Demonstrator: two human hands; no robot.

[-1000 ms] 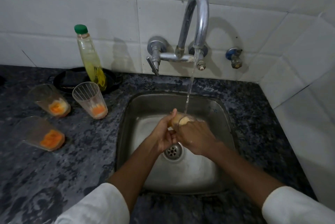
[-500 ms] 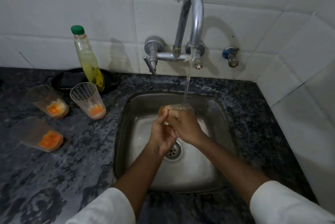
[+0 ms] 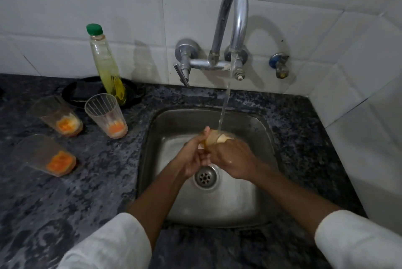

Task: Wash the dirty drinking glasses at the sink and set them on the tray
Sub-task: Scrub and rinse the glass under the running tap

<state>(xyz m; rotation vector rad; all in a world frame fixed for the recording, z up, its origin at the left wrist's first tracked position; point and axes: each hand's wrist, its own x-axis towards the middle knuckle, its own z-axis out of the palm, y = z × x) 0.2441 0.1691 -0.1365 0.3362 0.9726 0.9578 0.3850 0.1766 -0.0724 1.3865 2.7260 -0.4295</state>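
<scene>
While water ran from the tap, the scene read from left to right as follows.
Surface (image 3: 91,181): dark speckled stone, running round the sink.
Dirty glasses: three stood on the surface left of the sink, each with orange residue at the bottom: near-left glass (image 3: 44,155), far-left glass (image 3: 57,115), ribbed glass (image 3: 106,115).
Soap bottle (image 3: 106,65): green-capped, holding yellow liquid, stood on a black dish (image 3: 132,94) behind the glasses.
Sink (image 3: 250,199): steel, with its drain (image 3: 205,176) below the hands.
Left hand (image 3: 192,157): fingers curled on the base end of the held glass.
Held glass (image 3: 217,138): lay tilted over the sink under the water stream (image 3: 226,99).
Right hand (image 3: 233,159): fingers wrapped round the glass.
Tap (image 3: 230,27): curved chrome spout on the white tiled wall.
</scene>
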